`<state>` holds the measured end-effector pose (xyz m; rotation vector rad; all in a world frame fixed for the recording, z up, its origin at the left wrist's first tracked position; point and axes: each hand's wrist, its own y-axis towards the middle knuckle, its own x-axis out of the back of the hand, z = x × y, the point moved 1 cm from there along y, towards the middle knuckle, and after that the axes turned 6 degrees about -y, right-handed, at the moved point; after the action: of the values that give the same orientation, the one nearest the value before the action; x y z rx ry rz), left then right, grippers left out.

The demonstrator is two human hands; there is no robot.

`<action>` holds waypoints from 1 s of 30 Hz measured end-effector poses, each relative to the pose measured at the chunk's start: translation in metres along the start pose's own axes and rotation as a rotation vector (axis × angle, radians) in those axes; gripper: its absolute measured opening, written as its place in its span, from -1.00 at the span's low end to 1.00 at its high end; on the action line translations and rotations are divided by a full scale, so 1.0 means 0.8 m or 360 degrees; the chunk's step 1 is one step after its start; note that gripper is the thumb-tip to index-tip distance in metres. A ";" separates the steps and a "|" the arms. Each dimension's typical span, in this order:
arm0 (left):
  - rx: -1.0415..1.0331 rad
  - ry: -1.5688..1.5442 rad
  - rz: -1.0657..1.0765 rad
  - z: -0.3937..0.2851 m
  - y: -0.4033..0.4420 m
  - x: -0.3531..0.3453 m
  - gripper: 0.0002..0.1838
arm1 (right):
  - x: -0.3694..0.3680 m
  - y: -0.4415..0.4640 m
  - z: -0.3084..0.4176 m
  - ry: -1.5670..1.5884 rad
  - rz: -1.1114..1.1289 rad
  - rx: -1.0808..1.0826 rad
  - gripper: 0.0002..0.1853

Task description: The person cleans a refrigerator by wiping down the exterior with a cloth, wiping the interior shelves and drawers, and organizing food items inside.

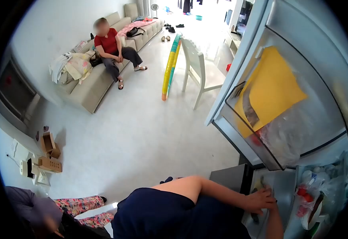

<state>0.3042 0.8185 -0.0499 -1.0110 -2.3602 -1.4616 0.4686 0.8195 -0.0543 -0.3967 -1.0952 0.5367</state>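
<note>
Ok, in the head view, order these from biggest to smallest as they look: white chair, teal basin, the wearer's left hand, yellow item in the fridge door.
1. Yellow item
2. White chair
3. Left hand
4. Teal basin
The basin is far from the camera, so its real size is unsure.

The fridge's lower panel (226, 178) is grey; the packet (275, 85) yellow; the shirt (107, 42) red; the floral trousers (76, 205) multicoloured.
</note>
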 end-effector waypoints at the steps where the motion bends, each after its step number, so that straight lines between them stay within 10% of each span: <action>1: 0.0047 -0.0054 0.0060 0.001 0.002 0.001 -0.35 | -0.002 -0.004 -0.004 -0.0028 -0.0002 0.0000 -0.21; 18: 0.0210 -0.0029 0.0239 -0.008 0.008 0.008 -0.36 | -0.093 -0.077 -0.062 -0.0992 0.0691 0.0464 0.03; 30: 0.0120 -0.0020 0.0137 0.020 0.010 -0.011 -0.36 | -0.018 -0.009 -0.021 -0.0346 0.0183 0.0091 -0.31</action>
<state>0.3189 0.8304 -0.0565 -1.0915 -2.3301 -1.3297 0.4801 0.8042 -0.0676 -0.3584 -1.2682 0.7239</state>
